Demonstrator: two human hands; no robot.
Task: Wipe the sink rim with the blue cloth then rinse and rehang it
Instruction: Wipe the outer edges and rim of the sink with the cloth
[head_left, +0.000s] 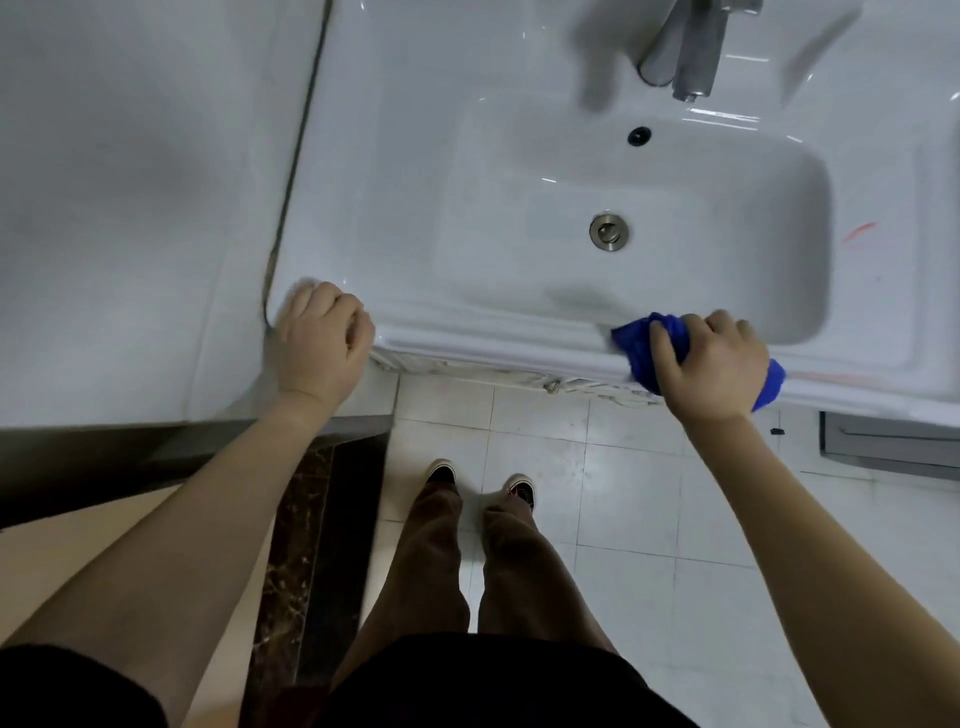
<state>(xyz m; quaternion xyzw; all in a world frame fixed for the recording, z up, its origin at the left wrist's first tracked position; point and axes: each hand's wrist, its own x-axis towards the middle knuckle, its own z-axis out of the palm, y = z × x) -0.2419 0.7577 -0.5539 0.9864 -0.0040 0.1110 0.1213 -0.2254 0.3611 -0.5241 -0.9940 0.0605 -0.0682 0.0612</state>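
The person's right hand (711, 364) has its fingers curled tight over a bunched bright-blue cloth (636, 343), pressing it onto the front strip of the glossy white ceramic sink rim (493, 338), right of the frame's centre. That strip's long axis runs left to right. Its bare stretch lies leftward from the cloth, toward the left hand (317, 343), which sits on the rim's left front corner, fingers curled in and seemingly holding nothing.
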